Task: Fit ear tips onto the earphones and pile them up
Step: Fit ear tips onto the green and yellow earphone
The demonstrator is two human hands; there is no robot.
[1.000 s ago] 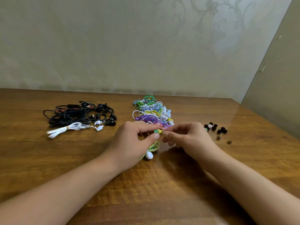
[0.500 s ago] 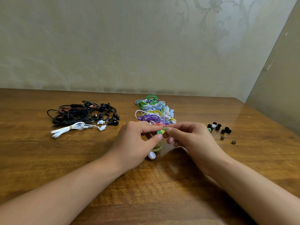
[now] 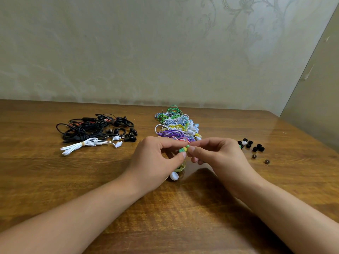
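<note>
My left hand [image 3: 156, 158] pinches a yellow-green earbud [image 3: 183, 149] between thumb and forefinger at the middle of the table. My right hand [image 3: 218, 154] pinches a green ear tip [image 3: 187, 146] at the bud's end, fingertip to fingertip with the left. The same earphone's coiled yellow-green cable [image 3: 180, 166] and its white second bud [image 3: 173, 176] hang below my left hand onto the wood. A pile of coloured earphones [image 3: 176, 125] lies just behind the hands. Loose black and white ear tips [image 3: 250, 144] sit to the right.
A tangle of black earphones [image 3: 95, 128] and a bundled white earphone [image 3: 88, 143] lie at the left on the wooden table [image 3: 183, 217]. Two single dark ear tips [image 3: 266, 161] sit apart at the right. A wall stands behind the table.
Both hands stay together at the centre, working the green tip against the bud; they have lifted slightly and the view has shifted a little.
</note>
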